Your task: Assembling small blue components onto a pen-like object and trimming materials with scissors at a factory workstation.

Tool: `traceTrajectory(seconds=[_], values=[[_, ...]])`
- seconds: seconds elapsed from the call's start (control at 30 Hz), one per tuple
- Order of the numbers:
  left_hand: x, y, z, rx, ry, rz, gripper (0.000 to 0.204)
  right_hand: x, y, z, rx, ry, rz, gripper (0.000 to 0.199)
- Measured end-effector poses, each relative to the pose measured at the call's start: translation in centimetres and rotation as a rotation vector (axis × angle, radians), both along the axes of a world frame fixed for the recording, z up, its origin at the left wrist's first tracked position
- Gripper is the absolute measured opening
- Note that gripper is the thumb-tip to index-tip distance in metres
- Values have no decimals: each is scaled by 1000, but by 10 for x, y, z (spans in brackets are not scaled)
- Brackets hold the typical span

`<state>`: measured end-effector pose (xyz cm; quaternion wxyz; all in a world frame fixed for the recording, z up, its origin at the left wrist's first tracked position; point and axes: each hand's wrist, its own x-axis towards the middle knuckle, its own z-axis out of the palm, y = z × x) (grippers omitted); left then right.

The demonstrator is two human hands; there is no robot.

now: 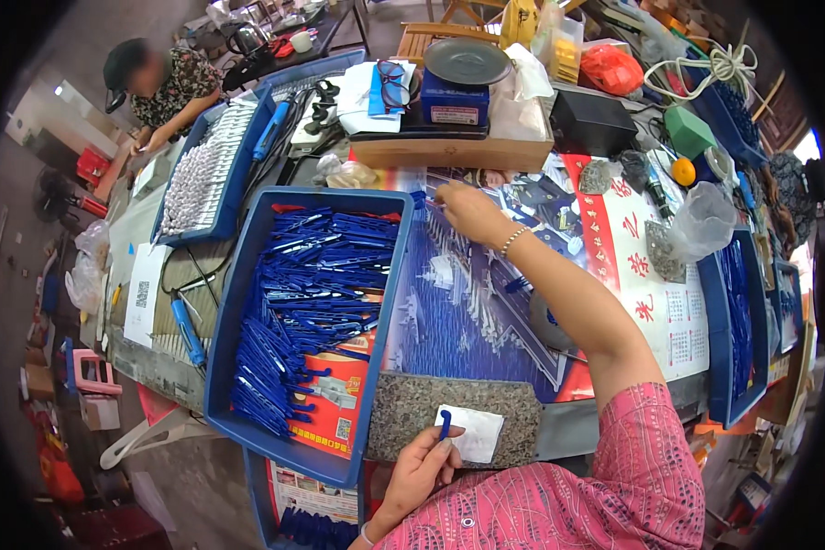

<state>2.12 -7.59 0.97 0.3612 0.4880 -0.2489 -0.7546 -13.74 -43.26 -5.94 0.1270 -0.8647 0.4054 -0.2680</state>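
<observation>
Cluttered all along its far edge, the table point(486, 302) carries a printed blue and red sheet whose middle lies mostly bare.

Low in the view, the left hand point(419, 472) has its grip pressed together, pinching a small blue plastic piece point(445, 424) upright between thumb and fingers. The piece stands just over a white paper slip point(475, 434) that lies on a speckled grey slab point(431, 408) at the near edge of the table. The slab's left end touches the big blue tray point(247, 302).

The right hand point(467, 209) is stretched far forward, fingers drawn together at the tray's far right corner on something blue and too small to make out; a bead bracelet sits on its wrist. That tray holds a heap of blue plastic strips point(312, 293) on a red printed sheet.

Beyond the right hand a wooden board bears a blue weighing scale point(458, 87). A narrower blue tray point(733, 330) lines the table's right edge. Another person point(160, 87) sits at the far left corner beside a tray of pale parts point(206, 165).
</observation>
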Motion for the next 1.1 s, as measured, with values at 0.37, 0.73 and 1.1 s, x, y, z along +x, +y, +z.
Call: traceTrajectory(seconds=[0.37,0.73,1.1], values=[[-6,0,4,-192,-105,-197,24,-55,262,108,857,-230,196,34],[-30,7,38,-714,-591,-367,28,-75,329,112,1057,-732,7,8],[-70,8,34,-372,124,112,26,-72,365,98,1064,-1277,-268,14]])
